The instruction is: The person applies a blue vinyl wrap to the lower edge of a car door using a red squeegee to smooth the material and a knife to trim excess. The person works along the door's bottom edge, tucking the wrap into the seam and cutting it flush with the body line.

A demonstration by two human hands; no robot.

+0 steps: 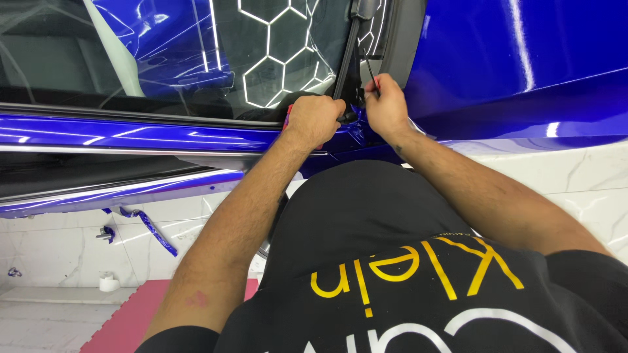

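No container is seen in the frame; the only small loose item that resembles one is a white roll of tape (108, 284) standing on the pale floor (52, 314) at the lower left, beside a red foam mat (124, 320). At the upper centre, both hands are gathered at the corner where the window glass (163, 59) meets the black pillar trim (347, 52) of a glossy blue car door (131, 134). The left hand (315, 119) is curled into a closed fist and pressed against the door's upper edge; a sliver of something red shows at its left side, but what is gripped inside cannot be told. The right hand (386, 104) is closed with fingers pinched around a thin dark tool (370, 70), whose tip is directed upward along the trim. Crumpled blue film (356, 127) is bunched between the two hands, touching both. Lower left, torn strips of blue film (154, 230) are scattered on the floor, well apart from the hands. The lower centre is filled by a black shirt (366, 222).
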